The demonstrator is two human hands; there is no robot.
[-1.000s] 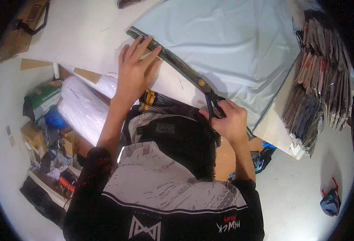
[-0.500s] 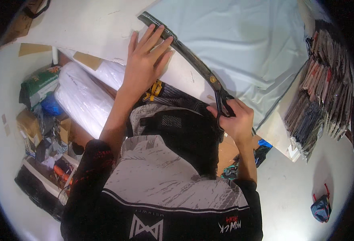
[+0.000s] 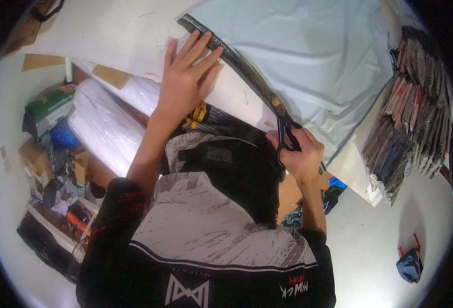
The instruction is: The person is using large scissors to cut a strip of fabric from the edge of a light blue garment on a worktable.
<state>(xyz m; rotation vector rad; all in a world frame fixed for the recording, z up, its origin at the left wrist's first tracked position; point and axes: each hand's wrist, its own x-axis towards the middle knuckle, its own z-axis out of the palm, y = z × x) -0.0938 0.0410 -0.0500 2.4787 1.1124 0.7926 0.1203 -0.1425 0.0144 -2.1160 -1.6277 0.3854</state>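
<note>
My right hand (image 3: 303, 155) grips the scissors (image 3: 283, 120) while my open left hand (image 3: 186, 77) best presses the cloth (image 3: 308, 56) flat along its far-left edge (image 3: 216, 39).

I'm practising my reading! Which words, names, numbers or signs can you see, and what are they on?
Shirt: white and red lettering and an angular white emblem; I won't copy printed words.
Dark strip along the pale cloth: white print, too small to read.
Green-and-white bag: lettering, too blurred to read.
Black-and-yellow cloth: yellow marks, partly hidden, unreadable.
</note>
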